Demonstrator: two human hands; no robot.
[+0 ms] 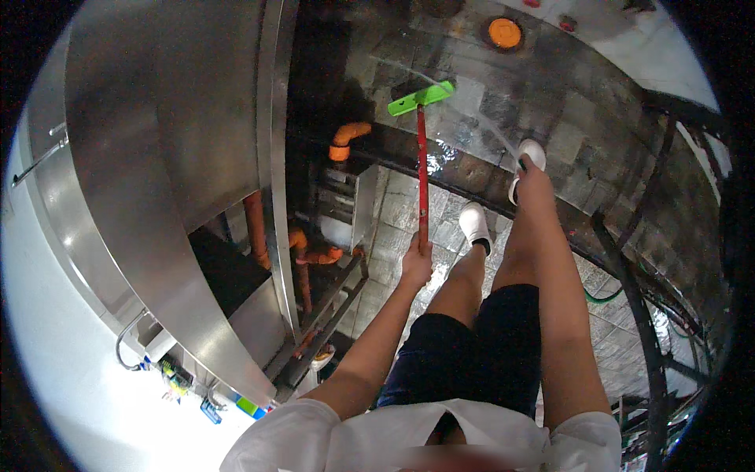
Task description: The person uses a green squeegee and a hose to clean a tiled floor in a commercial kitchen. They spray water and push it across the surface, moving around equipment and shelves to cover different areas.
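My left hand (417, 265) is closed around the lower part of a red handle (422, 177). At its far end a bright green broom or squeegee head (421, 98) rests on or just above the wet tiled floor (572, 127). My right hand (532, 180) grips the dark end of what looks like a hose or spray nozzle, largely hidden by the fingers. A thin jet of water (486, 123) runs from it up and left, passing the green head. My feet, in white clogs (473, 223), stand apart, with a dark raised edge between them.
A stainless steel counter (171, 118) runs along the left, with orange pipes (350, 140) and a metal frame beneath. An orange round cover (504, 33) lies on the far floor. At the right stand dark metal bars (640, 307) near a green hose (604, 299).
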